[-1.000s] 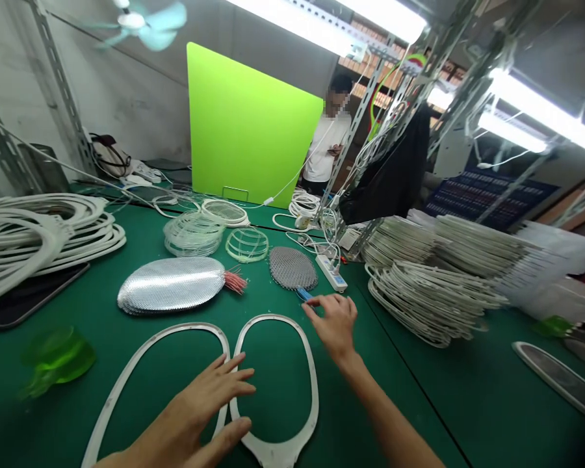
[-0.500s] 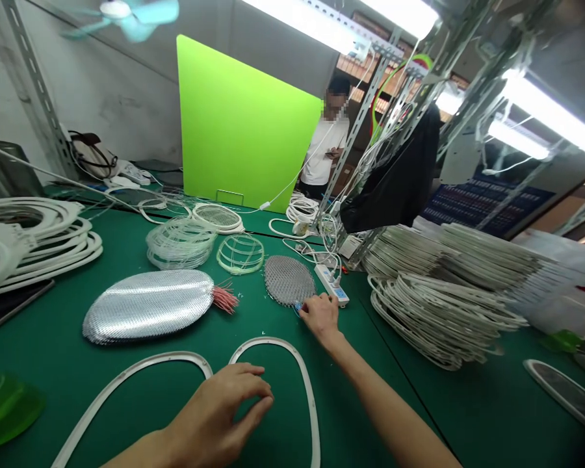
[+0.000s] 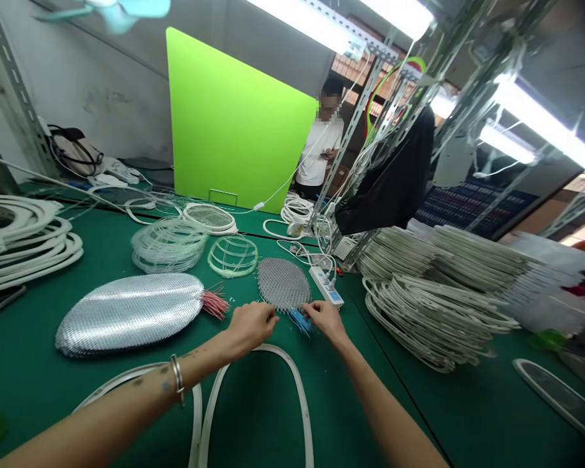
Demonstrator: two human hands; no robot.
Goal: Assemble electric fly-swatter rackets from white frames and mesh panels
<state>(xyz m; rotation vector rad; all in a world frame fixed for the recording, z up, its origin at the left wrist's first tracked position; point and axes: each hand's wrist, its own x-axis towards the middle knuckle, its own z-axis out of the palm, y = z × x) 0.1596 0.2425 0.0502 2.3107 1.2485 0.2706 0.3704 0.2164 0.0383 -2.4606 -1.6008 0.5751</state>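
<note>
A stack of grey oval mesh pieces point(image 3: 283, 283) lies mid-table, with blue wires point(image 3: 299, 322) sticking out at its near end. My left hand point(image 3: 252, 325) is closed at the near left edge of this mesh; what its fingers hold is too small to make out. At the near right edge, beside the blue wires, my right hand point(image 3: 324, 318) has its fingers pinched at the mesh edge. White curved frames point(image 3: 302, 390) lie nearer to me, partly under my left forearm. To the left rests a larger silver mesh stack point(image 3: 131, 312) with red wires point(image 3: 215, 303).
Clear ring frames point(image 3: 168, 246) and a pale green ring frame point(image 3: 233, 255) sit behind. A power strip point(image 3: 326, 287) is right of the mesh. Stacked white frames stand at left point(image 3: 29, 247) and right point(image 3: 429, 318). A person point(image 3: 316, 153) stands beyond the green board point(image 3: 238, 123).
My left hand has moved forward from above the white frames to the mesh edge and closed. My right hand has shifted slightly, and more of the blue wires shows. The view has shifted a little.
</note>
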